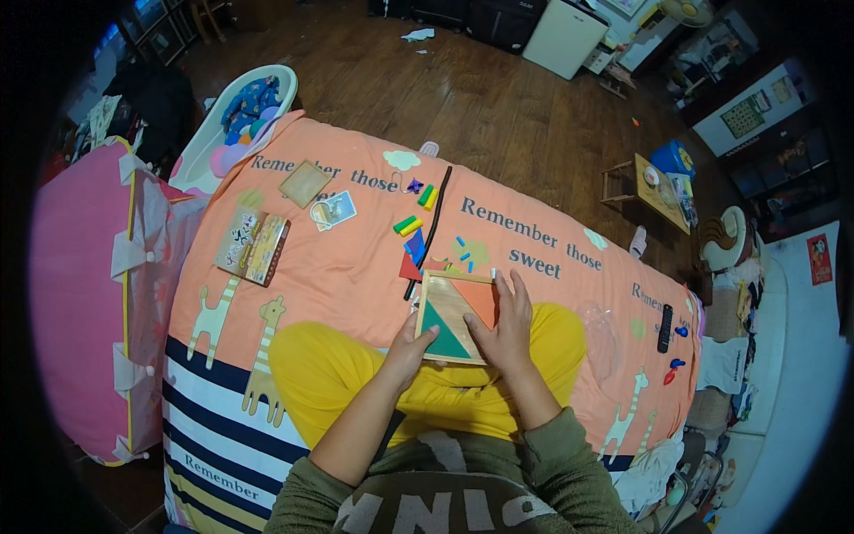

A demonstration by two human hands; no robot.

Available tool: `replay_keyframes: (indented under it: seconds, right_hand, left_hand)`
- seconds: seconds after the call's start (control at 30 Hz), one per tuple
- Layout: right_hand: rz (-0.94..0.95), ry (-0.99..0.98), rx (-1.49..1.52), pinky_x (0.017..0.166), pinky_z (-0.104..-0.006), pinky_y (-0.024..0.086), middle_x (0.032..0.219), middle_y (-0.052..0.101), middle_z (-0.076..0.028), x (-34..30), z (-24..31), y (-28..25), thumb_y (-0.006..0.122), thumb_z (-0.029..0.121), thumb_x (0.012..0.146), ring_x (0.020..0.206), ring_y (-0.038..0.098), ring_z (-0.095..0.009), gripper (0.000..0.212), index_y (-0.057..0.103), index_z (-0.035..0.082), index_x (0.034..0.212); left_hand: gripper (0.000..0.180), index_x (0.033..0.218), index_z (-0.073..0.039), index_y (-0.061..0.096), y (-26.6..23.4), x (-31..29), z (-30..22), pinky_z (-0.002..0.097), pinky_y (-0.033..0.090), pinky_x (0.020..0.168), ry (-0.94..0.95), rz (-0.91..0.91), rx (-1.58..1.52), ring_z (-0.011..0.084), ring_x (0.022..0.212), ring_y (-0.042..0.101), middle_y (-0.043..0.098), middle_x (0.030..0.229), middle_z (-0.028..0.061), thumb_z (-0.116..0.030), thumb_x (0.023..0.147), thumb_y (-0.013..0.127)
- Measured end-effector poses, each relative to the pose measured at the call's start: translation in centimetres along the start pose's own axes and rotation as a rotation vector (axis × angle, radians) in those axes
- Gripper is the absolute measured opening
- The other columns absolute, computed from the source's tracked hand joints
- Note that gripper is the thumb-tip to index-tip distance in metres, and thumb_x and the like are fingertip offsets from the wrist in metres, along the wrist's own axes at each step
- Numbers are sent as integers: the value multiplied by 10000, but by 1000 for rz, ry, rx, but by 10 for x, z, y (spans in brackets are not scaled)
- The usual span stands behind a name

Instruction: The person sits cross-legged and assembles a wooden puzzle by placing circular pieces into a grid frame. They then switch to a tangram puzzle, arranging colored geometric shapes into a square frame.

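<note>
You have a black remote control [665, 329] near the right edge of the bed [356, 285], with a clear plastic bag [601, 343] farther in from that edge. Along the left edge you see a pink play tent [89, 303], and past the far-left corner a white tub [289, 84] holding balls and blue cloth [249, 105]. On the floor beyond the far edge you have a small wooden table [656, 203] and a white fridge [565, 37].
</note>
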State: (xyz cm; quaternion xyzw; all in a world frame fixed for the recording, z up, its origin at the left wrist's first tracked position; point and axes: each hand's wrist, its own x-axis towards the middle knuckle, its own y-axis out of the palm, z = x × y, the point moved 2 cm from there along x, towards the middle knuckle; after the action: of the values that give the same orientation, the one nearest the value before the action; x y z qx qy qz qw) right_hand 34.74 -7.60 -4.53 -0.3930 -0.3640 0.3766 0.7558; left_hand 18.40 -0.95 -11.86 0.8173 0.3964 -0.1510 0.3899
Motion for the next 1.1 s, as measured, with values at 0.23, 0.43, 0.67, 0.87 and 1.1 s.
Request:
replay_keyframes:
  seconds: [0.23, 0.43, 0.67, 0.87, 1.1]
  right_hand:
    - [120, 137, 266, 942, -444, 495, 1460, 340, -229, 8, -25, 24, 722, 317, 847, 1226, 507, -417, 675, 444, 16, 1383]
    - [168, 161, 349, 1048, -396, 422, 1445, 362, -222, 8, -27, 26, 704, 252, 875, 1292, 459, -371, 633, 431, -6, 1384]
    - [64, 337, 671, 1010, -369, 436, 1356, 445, -188, 22, -52, 45, 624, 242, 935, 1226, 502, -293, 557, 409, -23, 1375]
    - [318, 85, 370, 932, -362, 477, 1179, 563, -159, 44, -57, 110, 628, 120, 872, 1072, 571, -299, 330, 596, 8, 1180]
    - [333, -348, 6, 862, -444, 458, 1208, 538, -159, 68, 16, 180, 650, 110, 804, 1036, 542, -353, 345, 603, 28, 1135]
  left_hand:
    - [436, 1373, -91, 397, -1, -2, 1, 310, 583, 564, 8, 48, 19, 177, 843, 670, 623, 1093, 66, -147, 971, 558]
    - [437, 1373, -94, 396, -2, 0, 2, 312, 587, 572, 4, 68, 18, 186, 849, 669, 616, 1106, 72, -143, 970, 558]
    - [365, 1321, -79, 409, -10, -6, -23, 312, 585, 567, 167, -162, -75, 185, 803, 662, 613, 1068, 86, -147, 986, 536]
    - [275, 1247, -61, 454, -47, -23, -100, 314, 586, 564, 461, -407, -34, 195, 819, 669, 626, 1043, 100, -142, 992, 517]
    - [277, 1263, -79, 452, -79, -24, -114, 313, 603, 594, 428, -461, -141, 185, 842, 678, 632, 1062, 83, -153, 1000, 502]
